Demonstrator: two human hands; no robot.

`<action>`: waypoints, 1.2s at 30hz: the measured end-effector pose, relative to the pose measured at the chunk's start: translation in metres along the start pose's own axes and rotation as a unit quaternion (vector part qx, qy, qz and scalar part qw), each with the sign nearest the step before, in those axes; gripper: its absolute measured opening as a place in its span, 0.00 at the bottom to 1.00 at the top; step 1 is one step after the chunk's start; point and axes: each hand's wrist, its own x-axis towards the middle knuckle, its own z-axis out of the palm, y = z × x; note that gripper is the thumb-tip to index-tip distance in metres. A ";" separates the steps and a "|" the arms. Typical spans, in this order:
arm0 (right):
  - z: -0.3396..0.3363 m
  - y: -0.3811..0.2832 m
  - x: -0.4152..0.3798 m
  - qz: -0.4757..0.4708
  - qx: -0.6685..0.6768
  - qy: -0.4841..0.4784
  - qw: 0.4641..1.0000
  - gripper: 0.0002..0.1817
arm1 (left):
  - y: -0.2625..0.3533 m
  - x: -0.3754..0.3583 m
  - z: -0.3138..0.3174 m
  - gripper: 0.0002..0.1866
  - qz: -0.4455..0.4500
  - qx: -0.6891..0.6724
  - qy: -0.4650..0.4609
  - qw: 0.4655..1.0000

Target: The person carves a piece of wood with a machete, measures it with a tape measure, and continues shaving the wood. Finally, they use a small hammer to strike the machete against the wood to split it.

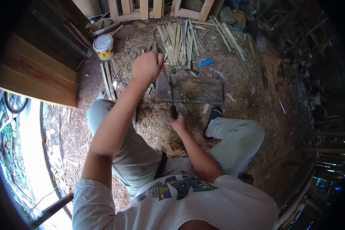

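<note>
My right hand (177,123) is closed around the black handle (174,111) of a knife, near the front edge of a worn wooden board (203,92). Its dark, narrow blade (171,92) points forward, away from my body. Farther forward, my left hand (147,67) makes a fist on a thin strip (165,74), which looks like split bamboo. That strip slants back toward the knife and overlaps the blade in this view. My bent legs spread to either side of the board.
A pile of split bamboo strips (178,40) lies ahead, with longer strips (232,40) to its right. A lidded paint bucket (104,48) stands at left, near wooden panels (38,73). A blue wrapper (206,63) and shavings litter the ground.
</note>
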 end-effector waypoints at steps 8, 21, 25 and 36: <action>-0.049 -0.153 -0.020 -0.081 0.304 -0.002 0.949 0.12 | -0.016 0.003 0.001 0.25 -0.018 0.000 0.005 1.000; 0.002 0.045 0.018 0.107 0.049 -0.075 0.990 0.17 | -0.003 0.009 -0.003 0.26 -0.065 -0.006 -0.007 0.998; 0.012 -0.006 0.022 0.005 0.049 0.044 0.998 0.16 | -0.008 0.010 0.005 0.26 -0.044 -0.002 -0.016 0.999; -0.060 -0.217 0.020 -0.199 0.359 0.049 0.910 0.13 | -0.012 0.007 -0.005 0.25 -0.076 0.022 -0.010 0.997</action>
